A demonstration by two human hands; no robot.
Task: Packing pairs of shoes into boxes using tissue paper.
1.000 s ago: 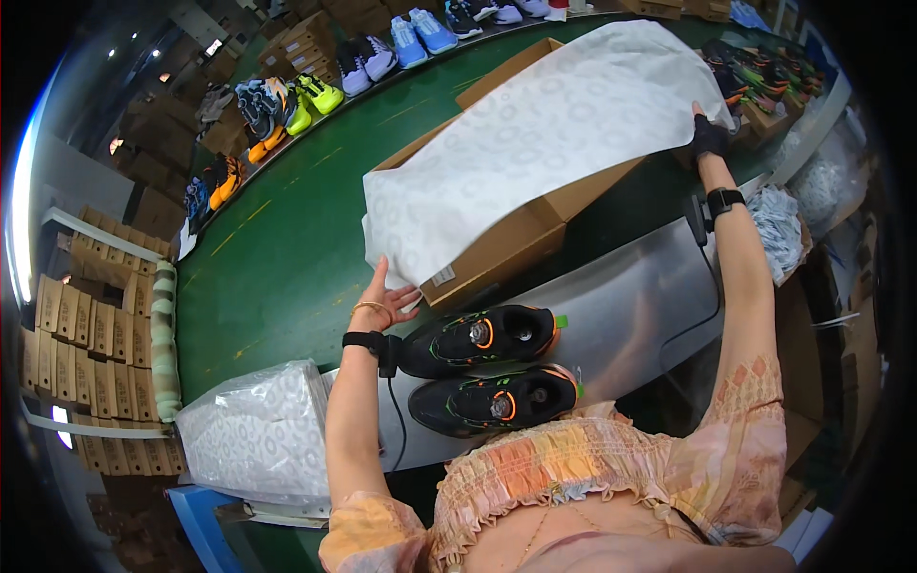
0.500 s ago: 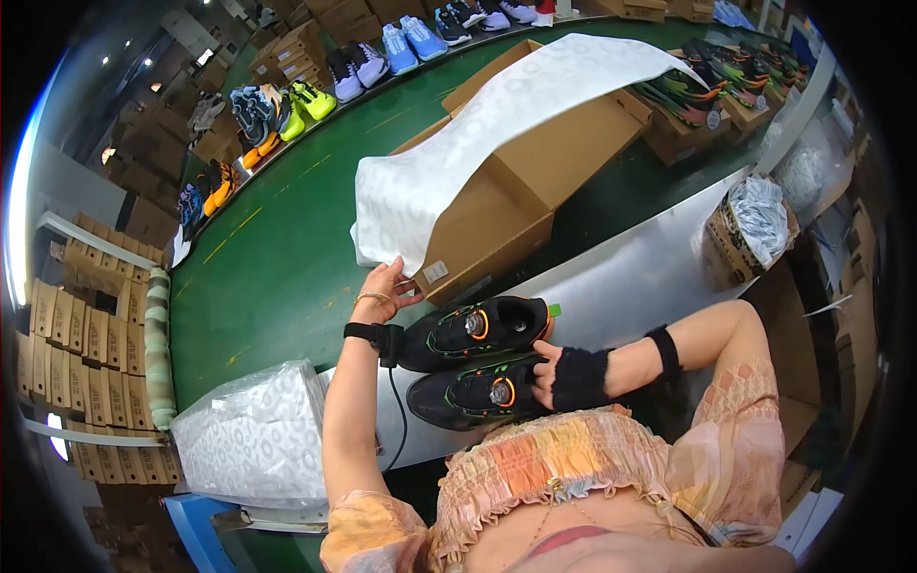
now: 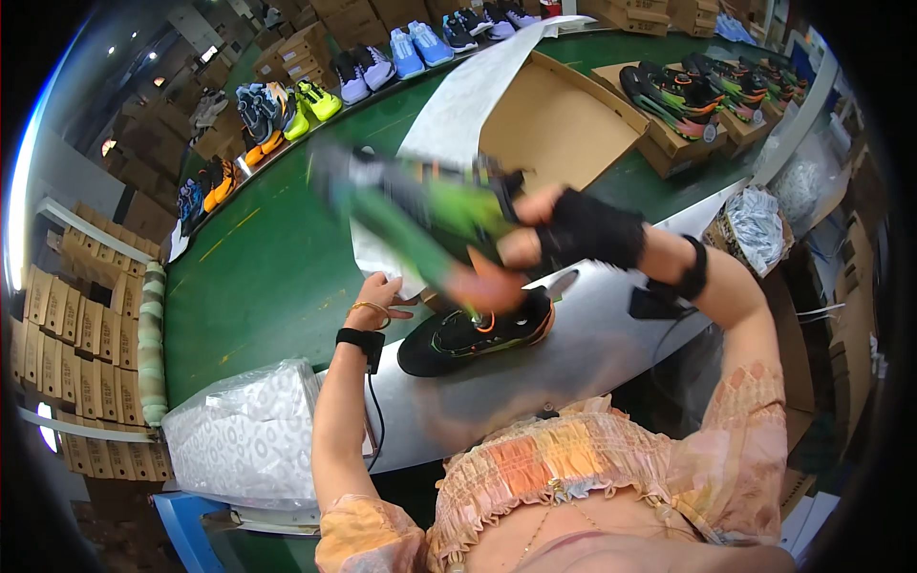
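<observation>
One black shoe (image 3: 468, 342) sits just this side of the open box (image 3: 564, 124) | left hand (image 3: 378, 296) touches white paper (image 3: 458, 105) left of the box, pinch unclear | right hand (image 3: 573, 227) clutches a second shoe (image 3: 425, 215), all blur, before the box | blue shoes (image 3: 406, 54) beyond it

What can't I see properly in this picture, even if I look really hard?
All in the head view:
Details on the held shoe: smeared by blur.
The near part of the open box: hidden behind the held shoe and the right hand.
The top of the other shoe: partly covered by the held shoe.
Details on the far cartons at upper left: too small and dim.
</observation>
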